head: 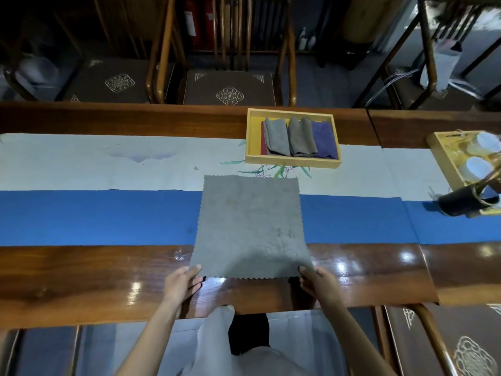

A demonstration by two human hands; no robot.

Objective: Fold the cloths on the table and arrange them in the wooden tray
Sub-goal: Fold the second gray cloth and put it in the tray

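A square grey cloth [250, 226] with scalloped edges lies flat and unfolded across the blue and white runner and the wooden table. My left hand [182, 283] pinches its near left corner. My right hand [317, 283] pinches its near right corner. Beyond the cloth stands the wooden tray [291, 162] with a yellow floor. Folded cloths lie in it side by side: a red one [263, 142] at the left, partly under a grey one [276, 137], then a brown-grey one [302, 138], and a purple one [325, 141] at the right.
A second wooden tray [444, 161] with white lidded cups stands at the right edge, with a dark cylindrical holder [466, 203] in front of it. Wooden chairs [230, 85] with brown cushions line the table's far side. Another cushioned seat [461, 343] is at my near right.
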